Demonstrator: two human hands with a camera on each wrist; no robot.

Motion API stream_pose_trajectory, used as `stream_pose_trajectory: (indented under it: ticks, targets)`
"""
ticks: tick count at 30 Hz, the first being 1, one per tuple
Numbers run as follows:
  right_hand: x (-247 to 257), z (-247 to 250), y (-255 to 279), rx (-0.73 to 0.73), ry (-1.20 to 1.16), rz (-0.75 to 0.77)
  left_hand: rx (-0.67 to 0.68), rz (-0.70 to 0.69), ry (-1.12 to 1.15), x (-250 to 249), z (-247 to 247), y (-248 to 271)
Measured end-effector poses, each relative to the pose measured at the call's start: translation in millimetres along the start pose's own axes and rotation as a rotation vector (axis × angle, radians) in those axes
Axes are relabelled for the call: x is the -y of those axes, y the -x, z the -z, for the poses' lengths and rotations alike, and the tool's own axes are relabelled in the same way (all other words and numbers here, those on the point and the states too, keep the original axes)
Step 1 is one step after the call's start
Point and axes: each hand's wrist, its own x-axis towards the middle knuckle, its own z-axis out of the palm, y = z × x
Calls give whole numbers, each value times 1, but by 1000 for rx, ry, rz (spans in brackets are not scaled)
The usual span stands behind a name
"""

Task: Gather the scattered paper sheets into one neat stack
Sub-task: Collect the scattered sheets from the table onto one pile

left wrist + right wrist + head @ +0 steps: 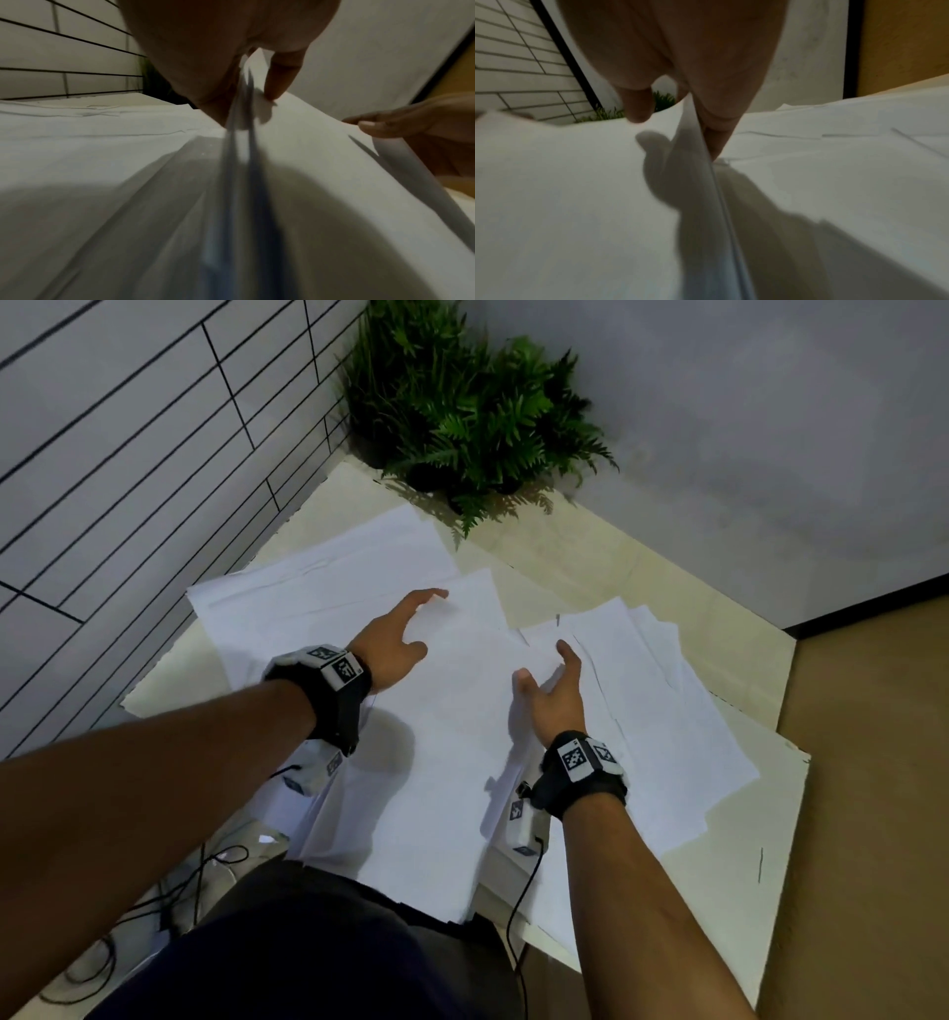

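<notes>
Several white paper sheets lie overlapping on a cream table (590, 557). I hold a bundle of sheets (462, 737) between both hands, lifted a little toward me. My left hand (431, 621) pinches its left edge, thumb (277, 81) on top and the other fingers beneath. My right hand (542, 660) pinches the right edge the same way, thumb (636, 109) on top. Loose sheets (334, 577) remain at the far left, and more loose sheets (667, 685) fan out on the right. The bundle's edge (706, 162) shows several layers.
A green fern (477, 413) stands in the table's far corner. A tiled wall (128, 454) runs close along the left and a plain wall (744, 428) behind. The table's right edge (791, 762) drops to a tan floor. Black cables (154, 906) lie on the floor at lower left.
</notes>
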Motion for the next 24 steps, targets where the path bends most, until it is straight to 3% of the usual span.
stream_pose_trajectory:
  ticks: [3, 6, 8, 11, 13, 16, 18, 21, 24]
  targets:
    - [1, -9, 5, -90, -76, -100, 80, -29, -53, 6, -9, 5]
    - [8, -16, 0, -195, -146, -72, -41, -59, 133, 20, -17, 9]
    - [14, -19, -4, -227, -157, -21, -152, 22, 232, 31, -16, 9]
    - [17, -23, -9, -131, -99, 64, -82, 165, 14, 44, -13, 10]
    - [9, -20, -16, -27, 12, 101, -113, 223, -120, 49, -8, 9]
    - [-18, -1, -28, -86, 375, 71, -225, 281, -179, 60, 11, 9]
    - [-39, 14, -28, -49, 653, 0, -255, 311, -199, 69, 21, 13]
    - [-64, 17, -25, 87, 874, 47, -201, 346, -197, 81, 23, 23]
    - [-68, 14, -25, 108, 896, 76, -151, 343, -226, 87, 16, 32]
